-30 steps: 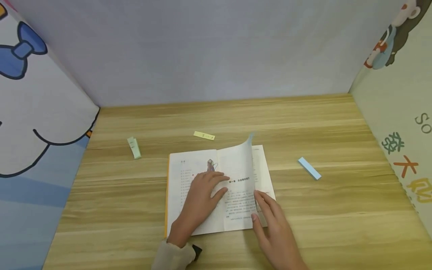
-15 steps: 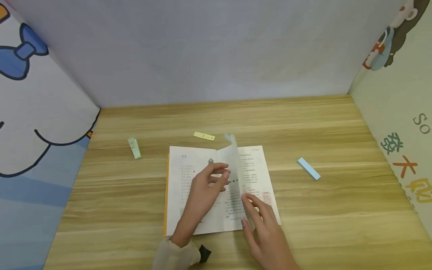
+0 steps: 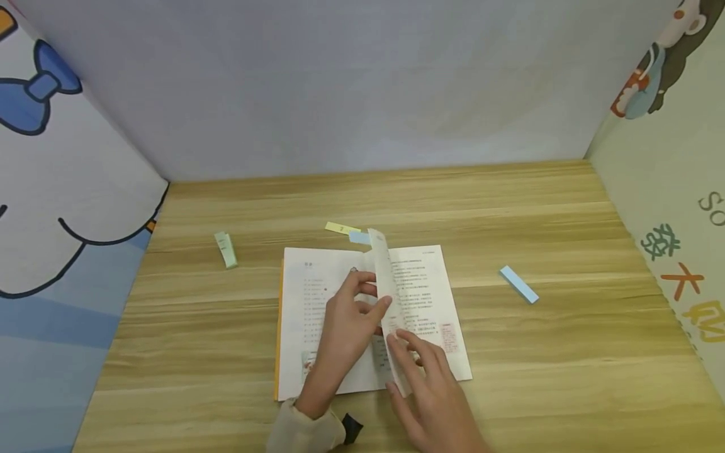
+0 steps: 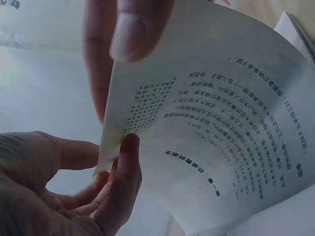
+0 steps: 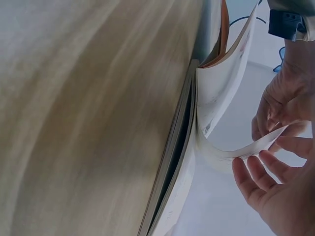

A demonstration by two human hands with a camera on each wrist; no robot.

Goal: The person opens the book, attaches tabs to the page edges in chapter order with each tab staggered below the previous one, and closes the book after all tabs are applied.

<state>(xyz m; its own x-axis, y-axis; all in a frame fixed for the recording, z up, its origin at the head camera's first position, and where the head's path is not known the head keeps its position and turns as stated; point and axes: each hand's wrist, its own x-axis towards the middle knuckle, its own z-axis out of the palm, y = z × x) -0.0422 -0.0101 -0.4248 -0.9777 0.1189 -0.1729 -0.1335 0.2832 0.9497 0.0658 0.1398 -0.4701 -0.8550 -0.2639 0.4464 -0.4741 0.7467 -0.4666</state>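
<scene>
An open book (image 3: 421,283) with an orange cover edge lies on the table, and one page (image 3: 381,264) stands raised from its middle. From the top of that page a light blue sticky tab (image 3: 359,237) sticks out. My left hand (image 3: 351,327) holds the page's free edge between thumb and fingers, which the left wrist view shows up close on the printed page (image 4: 211,137). Lower on the same edge, my right hand (image 3: 433,390) pinches the page too. In the right wrist view the right hand's fingers (image 5: 251,172) lie against the curved page (image 5: 231,152).
On the wooden table (image 3: 566,220) lie a green sticky-note strip (image 3: 226,250) at the left, a yellow strip (image 3: 338,228) behind the book and a blue strip (image 3: 518,284) at the right. Walls with printed cartoons and a plain back wall (image 3: 362,88) enclose the table.
The page with the blue tab has swung leftward past upright, the right hand moving left with it. My left hand has lifted off the left page and taken hold of the raised page's edge.
</scene>
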